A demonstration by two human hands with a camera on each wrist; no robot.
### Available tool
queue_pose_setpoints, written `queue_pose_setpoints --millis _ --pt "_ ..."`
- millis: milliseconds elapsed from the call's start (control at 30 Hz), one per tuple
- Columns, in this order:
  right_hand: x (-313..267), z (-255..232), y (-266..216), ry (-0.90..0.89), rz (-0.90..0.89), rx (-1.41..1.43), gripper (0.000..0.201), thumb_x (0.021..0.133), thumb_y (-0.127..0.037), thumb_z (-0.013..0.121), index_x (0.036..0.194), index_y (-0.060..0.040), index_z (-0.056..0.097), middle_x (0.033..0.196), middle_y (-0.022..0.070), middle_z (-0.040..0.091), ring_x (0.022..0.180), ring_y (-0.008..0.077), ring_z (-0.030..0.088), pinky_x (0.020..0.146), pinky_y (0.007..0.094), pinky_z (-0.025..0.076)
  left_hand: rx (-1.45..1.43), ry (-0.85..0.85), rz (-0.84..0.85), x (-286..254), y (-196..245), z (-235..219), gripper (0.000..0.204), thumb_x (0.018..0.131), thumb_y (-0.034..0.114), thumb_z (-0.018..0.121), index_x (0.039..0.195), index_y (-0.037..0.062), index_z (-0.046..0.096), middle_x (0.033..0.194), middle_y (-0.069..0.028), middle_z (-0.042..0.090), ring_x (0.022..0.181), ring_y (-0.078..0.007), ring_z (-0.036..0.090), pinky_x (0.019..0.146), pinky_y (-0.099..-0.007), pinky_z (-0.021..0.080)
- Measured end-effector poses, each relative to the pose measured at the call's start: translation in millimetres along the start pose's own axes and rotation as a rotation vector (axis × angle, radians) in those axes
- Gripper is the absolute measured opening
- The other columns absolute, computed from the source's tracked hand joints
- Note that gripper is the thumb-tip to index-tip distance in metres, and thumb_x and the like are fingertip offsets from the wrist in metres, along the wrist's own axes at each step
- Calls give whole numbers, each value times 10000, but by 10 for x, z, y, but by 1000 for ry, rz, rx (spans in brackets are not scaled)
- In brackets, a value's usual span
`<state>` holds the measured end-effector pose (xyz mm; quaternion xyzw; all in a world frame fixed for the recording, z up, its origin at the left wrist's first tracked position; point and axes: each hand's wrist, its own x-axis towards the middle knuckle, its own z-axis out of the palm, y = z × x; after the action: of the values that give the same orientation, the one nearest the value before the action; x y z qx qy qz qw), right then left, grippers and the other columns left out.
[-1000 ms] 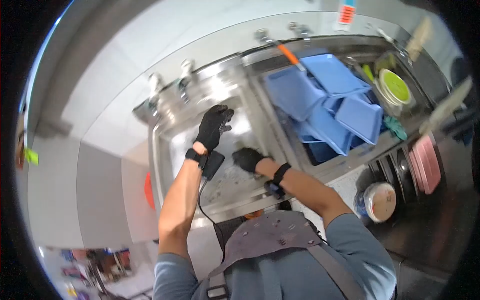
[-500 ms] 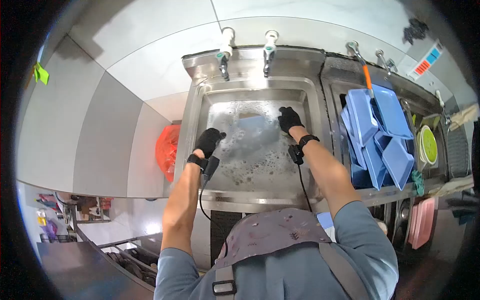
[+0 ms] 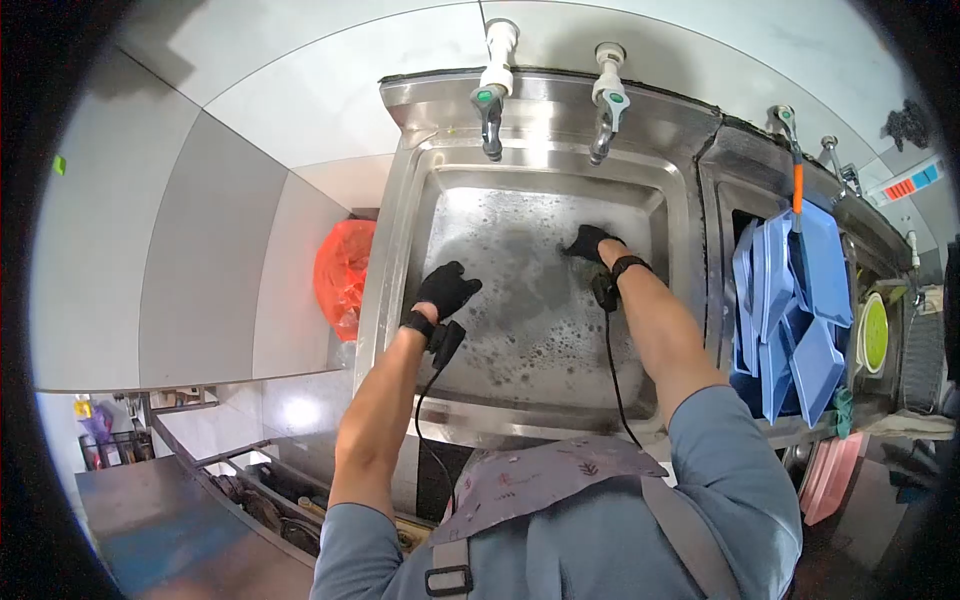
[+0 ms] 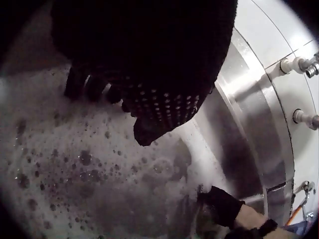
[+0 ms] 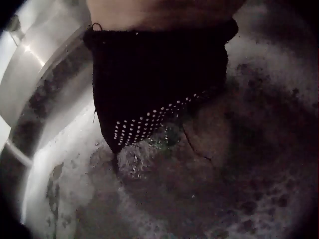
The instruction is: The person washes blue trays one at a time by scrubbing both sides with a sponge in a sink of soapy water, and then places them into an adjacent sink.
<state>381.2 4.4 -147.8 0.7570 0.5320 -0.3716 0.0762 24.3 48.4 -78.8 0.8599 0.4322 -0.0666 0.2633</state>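
Observation:
Both hands wear black knit gloves with pale dots and are at the soapy water (image 3: 520, 350) in a steel sink (image 3: 405, 250). In the head view my left hand (image 3: 449, 290) is over the left part of the water. The left wrist view shows its fingers (image 4: 94, 87) bent loosely downward, with nothing visible between them and the thumb. My right hand (image 3: 594, 244) dips into the water on the right side. Its fingers are hidden below the surface in the right wrist view, beside a small greenish patch (image 5: 169, 138); I cannot tell whether they hold anything.
Two taps (image 3: 490, 120) stand over the sink's back edge. Several blue trays (image 3: 800, 300) are piled in the neighbouring sink, with a green-lined bowl (image 3: 873, 333) beyond. A red plastic bag (image 3: 342, 275) lies left of the sink. Pink trays (image 3: 828, 478) stand low at the right.
The hands have moved apart, and the right hand has sunk into the water. A blue flat shape seen underwater half a second ago no longer shows. The head view has swung left.

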Motion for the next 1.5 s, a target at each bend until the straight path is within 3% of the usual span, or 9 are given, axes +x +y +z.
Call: queue_pose_setpoints --millis 400,467,600,833,900,1133,1333,1400,1500 --pt "-70 349 432 487 -460 331 422 676 -379 659 905 -25 685 949 231 652 853 369 634 721 463 485 123 -95 -59 81 -135 -26 687 865 533 523 1265 -25 527 1310 -222 523 1207 -345 509 1030 -389 392" --pt "-686 -206 15 247 -322 -74 441 658 -396 664 893 -24 690 960 235 649 888 395 619 760 455 489 91 -106 -124 -67 126 -212 679 865 531 522 1242 -33 536 1301 -232 526 1199 -352 514 1020 -392 400" --pt "-1033 -308 54 598 -361 -33 415 664 -386 662 893 -43 710 949 234 651 911 393 616 818 444 494 43 44 -161 -102 53 -27 620 859 503 537 1158 -39 568 1233 -264 552 1156 -384 530 967 -412 431" --pt "-1453 -517 96 594 -305 -43 374 706 -369 666 922 -67 712 948 198 668 911 367 627 819 447 490 -70 -64 -135 288 -391 401 508 849 440 582 1107 3 600 1113 -279 581 1089 -412 539 926 -450 432" --pt "-1510 -549 99 605 -302 -24 358 721 -384 665 894 -74 708 940 185 666 909 369 621 820 451 486 53 -27 149 559 -811 804 412 873 391 562 1103 53 614 1113 -274 576 1082 -405 532 934 -449 423" --pt "-1634 -615 76 602 -368 59 366 738 -359 668 950 -64 709 976 187 674 928 357 629 817 423 489 -51 17 622 145 -403 88 283 879 182 520 1088 64 671 1170 -185 615 1124 -362 545 968 -403 417" --pt "-1450 -546 50 520 -340 170 393 742 -328 677 1005 -37 699 1001 198 675 952 340 638 838 395 485 -652 26 214 319 -467 373 324 848 292 582 1028 42 682 1010 -206 665 1029 -362 599 911 -416 449" --pt "-1251 -434 125 527 -336 170 397 740 -325 679 1014 -37 698 1009 198 676 958 341 638 844 393 483 -118 -62 57 340 -382 352 457 827 347 652 1130 6 625 1054 -198 658 1003 -335 612 912 -385 467" --pt "-962 -242 284 419 -293 286 426 747 -354 684 1012 -20 695 1012 204 679 960 353 634 850 399 481 -260 -77 20 323 -379 446 444 810 344 657 1108 14 645 1100 -209 650 992 -335 625 865 -392 487"
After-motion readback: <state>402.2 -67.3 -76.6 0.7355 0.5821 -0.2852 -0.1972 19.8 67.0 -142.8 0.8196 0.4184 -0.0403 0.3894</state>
